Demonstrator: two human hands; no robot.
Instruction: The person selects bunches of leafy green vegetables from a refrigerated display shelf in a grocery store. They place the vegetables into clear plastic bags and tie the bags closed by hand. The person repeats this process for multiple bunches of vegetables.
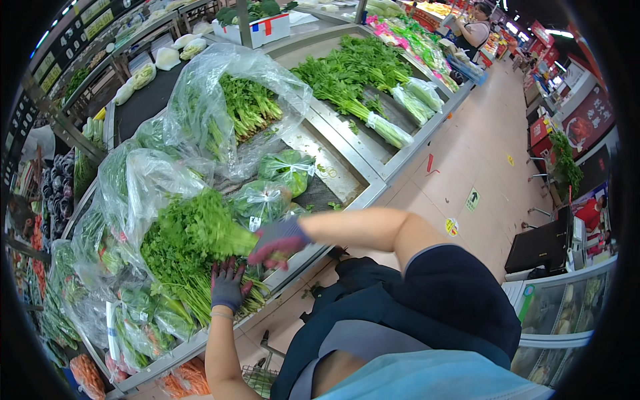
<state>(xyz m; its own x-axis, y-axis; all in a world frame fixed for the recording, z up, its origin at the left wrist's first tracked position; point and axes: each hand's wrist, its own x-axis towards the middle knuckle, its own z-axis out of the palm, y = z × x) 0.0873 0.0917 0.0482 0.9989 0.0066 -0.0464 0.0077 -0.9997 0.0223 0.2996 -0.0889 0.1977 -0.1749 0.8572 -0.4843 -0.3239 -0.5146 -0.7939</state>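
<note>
My left hand, in a grey glove with dark red fingertips, lies spread on a pile of leafy celery or a similar herb. Above and to its right, my right hand, gloved alike and blurred, grips the stem end of a leafy green bunch, whose leaves point left over the pile. A clear plastic bag lies crumpled along the pile's upper left side. Behind my right hand are bagged leafy greens.
Another large plastic bag partly covers rooted greens. Celery bunches lie in the neighbouring bin. The stall's metal edge runs before me. A shopping basket is below, a person stands far off, and glass-fronted coolers are at right.
</note>
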